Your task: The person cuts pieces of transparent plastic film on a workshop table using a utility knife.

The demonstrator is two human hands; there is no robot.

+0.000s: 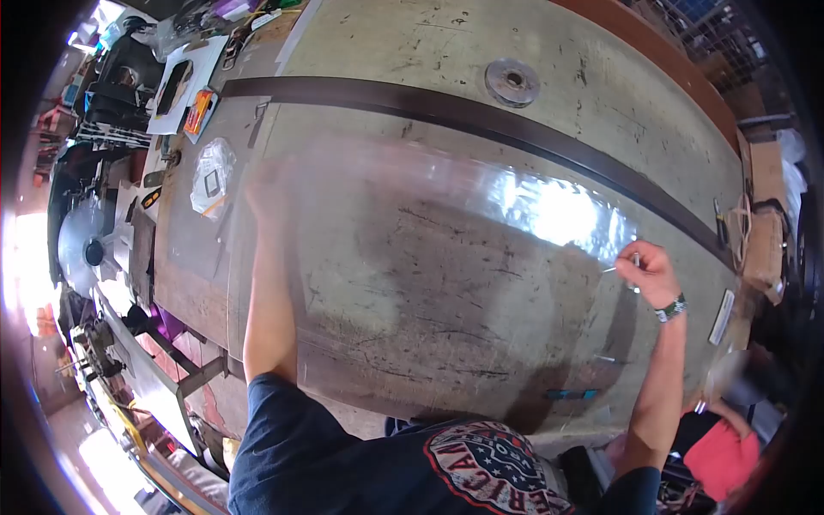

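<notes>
1. Spotting a plastic sheet (549, 206) over the table (429, 343), between left hand (270, 180) and right hand (650, 273).
2. Seeing a long bar (412, 105) just behind, lying across the table.
3. Beyond that, finding a roll (496, 82).
4. Now left, catching a bag (213, 176), with a packet (200, 113) farther back.

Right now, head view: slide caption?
Shiny clear film stretches over a scuffed worktable, ending at the right hand; left hand blurred.

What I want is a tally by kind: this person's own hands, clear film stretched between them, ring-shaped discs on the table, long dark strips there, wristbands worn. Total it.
Own hands: 2 (left hand, blurred; right hand)
Clear film: 1
Ring-shaped disc: 1
Long dark strip: 1
Wristband: 1
Total: 6
</notes>
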